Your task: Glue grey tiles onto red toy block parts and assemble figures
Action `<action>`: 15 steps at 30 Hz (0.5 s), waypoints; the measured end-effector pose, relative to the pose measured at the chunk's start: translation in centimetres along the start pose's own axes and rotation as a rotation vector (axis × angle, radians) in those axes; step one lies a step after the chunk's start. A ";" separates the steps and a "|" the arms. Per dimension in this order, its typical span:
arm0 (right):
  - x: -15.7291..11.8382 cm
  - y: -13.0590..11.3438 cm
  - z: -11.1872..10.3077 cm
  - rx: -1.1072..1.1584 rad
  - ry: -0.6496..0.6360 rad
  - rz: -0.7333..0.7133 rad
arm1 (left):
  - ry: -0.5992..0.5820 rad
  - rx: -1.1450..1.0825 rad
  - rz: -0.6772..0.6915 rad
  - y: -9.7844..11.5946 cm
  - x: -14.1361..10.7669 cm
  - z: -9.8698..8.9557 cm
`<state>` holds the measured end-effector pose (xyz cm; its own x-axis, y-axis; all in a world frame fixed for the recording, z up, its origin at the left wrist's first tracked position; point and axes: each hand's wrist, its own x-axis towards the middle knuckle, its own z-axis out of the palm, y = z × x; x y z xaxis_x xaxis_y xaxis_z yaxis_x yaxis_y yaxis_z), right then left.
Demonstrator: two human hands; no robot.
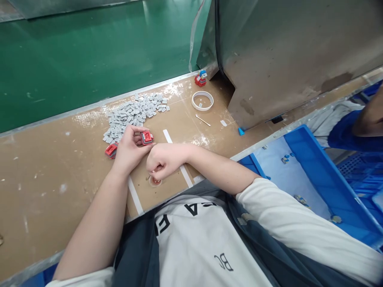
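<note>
Between the thumb and fingers of my left hand [129, 149] is a small red and grey plastic part [147, 137] with a recess in its top. My right hand [166, 159] is curled closed just to the right, above a small round dish [155, 181] with something reddish in it. Whatever its fingers pinch is hidden. A second red and grey part [111, 150] lies on the table against the left hand's outer side. Beyond that hand spreads a heap of small grey plastic pieces [131, 115].
Farther right on the brown table [60, 175] are a roll of tape [202, 101], a cotton swab [203, 120] and a red and blue toy figure [200, 78]. A blue bin [317, 159] holding a few small parts stands at the right. Another person's arm [369, 115] shows at the right edge.
</note>
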<state>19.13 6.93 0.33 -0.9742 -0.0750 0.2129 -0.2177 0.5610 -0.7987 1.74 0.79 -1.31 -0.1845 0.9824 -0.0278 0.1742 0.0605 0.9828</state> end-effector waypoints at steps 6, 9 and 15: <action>-0.4 0.1 -0.3 0.100 0.021 -0.014 | 0.003 0.014 0.005 -0.1 0.0 -0.1; -0.8 0.4 -1.3 0.110 0.284 0.019 | -0.013 0.019 0.013 0.0 0.1 -0.1; -0.8 3.0 -2.6 -0.111 0.999 0.147 | -0.032 0.174 0.021 0.2 0.0 -0.1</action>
<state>19.41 10.77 -0.75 -0.4847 0.6955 0.5304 -0.0434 0.5866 -0.8087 1.67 0.75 -1.11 -0.1490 0.9887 -0.0165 0.3433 0.0674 0.9368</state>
